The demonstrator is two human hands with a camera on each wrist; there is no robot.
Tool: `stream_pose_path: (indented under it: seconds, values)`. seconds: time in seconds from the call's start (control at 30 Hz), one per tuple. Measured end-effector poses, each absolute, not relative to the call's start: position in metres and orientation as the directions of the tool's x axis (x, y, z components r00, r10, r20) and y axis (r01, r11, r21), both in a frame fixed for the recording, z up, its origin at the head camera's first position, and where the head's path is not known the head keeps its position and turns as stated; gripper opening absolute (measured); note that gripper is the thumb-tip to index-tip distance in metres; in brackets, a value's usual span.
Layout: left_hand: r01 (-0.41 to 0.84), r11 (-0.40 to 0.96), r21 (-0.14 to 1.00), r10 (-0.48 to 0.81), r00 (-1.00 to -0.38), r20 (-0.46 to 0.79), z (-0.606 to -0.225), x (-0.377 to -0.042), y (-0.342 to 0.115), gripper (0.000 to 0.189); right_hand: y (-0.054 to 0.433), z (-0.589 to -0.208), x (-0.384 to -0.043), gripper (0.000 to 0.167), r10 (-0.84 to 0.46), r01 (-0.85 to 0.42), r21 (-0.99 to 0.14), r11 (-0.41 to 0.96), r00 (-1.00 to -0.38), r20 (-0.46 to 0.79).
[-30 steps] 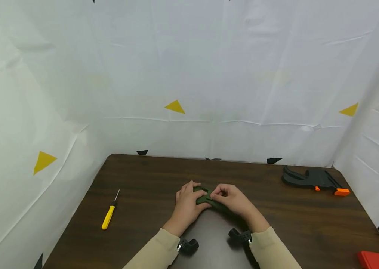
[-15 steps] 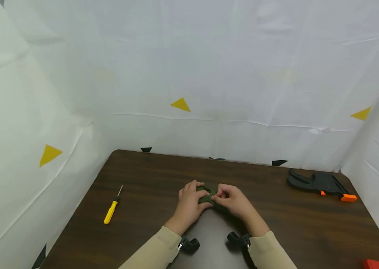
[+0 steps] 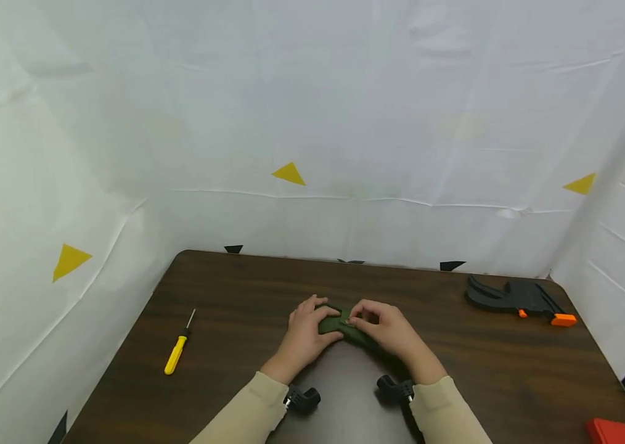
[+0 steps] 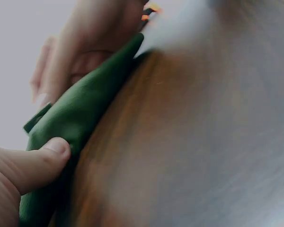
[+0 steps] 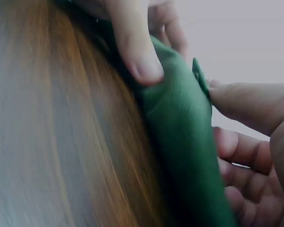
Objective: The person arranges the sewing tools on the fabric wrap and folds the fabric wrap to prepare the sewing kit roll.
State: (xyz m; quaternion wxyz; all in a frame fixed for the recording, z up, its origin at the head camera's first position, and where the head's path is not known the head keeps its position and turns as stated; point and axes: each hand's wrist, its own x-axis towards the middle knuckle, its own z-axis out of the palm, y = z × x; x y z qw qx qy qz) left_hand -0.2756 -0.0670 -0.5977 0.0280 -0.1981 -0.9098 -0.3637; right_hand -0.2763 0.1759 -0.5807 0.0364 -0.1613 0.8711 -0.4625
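A soft green pouch (image 3: pixel 334 324) with a small raised tab (image 4: pixel 37 119) lies on the dark wooden table, between both hands. My left hand (image 3: pixel 304 333) holds its left part, thumb on the near side and fingers over the far side. At the tab, my right hand (image 3: pixel 387 330) has thumb and index fingertip brought together in a pinch. In the right wrist view the right thumb touches the tab (image 5: pixel 201 78), while the other fingers lie curled behind the pouch. A small round spot at the right fingertips is too small to make out.
A yellow-handled screwdriver (image 3: pixel 176 353) lies to the left on the table (image 3: pixel 246 290). At the back right is a black clamp-like tool (image 3: pixel 518 299) with orange parts. A red case (image 3: pixel 620 431) sits at the front right corner. White sheeting (image 3: pixel 346 123) surrounds the table.
My left hand has shifted slightly left on the pouch, and more of its green top shows between the hands. The right hand stays at the tab. The head view has swayed a little.
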Motion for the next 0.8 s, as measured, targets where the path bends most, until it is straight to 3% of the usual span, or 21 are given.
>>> stream_pose_path:
  seconds: [0.13, 0.23, 0.43, 0.8]
  values:
    - [0.307, 0.629, 0.714, 0.256, -0.949, 0.182, -0.596, -0.284, -0.075, 0.048, 0.183, -0.586, -0.280, 0.016, -0.257, -0.311, -0.712, 0.629, -0.948, 0.187]
    - [0.268, 0.648, 0.713, 0.207, -0.963, 0.173, -0.598, -0.290, -0.082, 0.045, 0.193, -0.591, -0.281, 0.023, -0.269, -0.371, -0.675, 0.637, -0.928, 0.256]
    - [0.289, 0.679, 0.675, 0.219, -0.957, 0.190, -0.601, -0.292, -0.089, 0.042, 0.210, -0.599, -0.285, 0.019, -0.205, -0.413, -0.698, 0.585, -0.908, 0.365]
    - [0.340, 0.599, 0.725, 0.271, -0.938, 0.216, -0.603, -0.289, -0.092, 0.038, 0.217, -0.606, -0.285, 0.016, -0.173, -0.326, -0.752, 0.573, -0.945, 0.278]
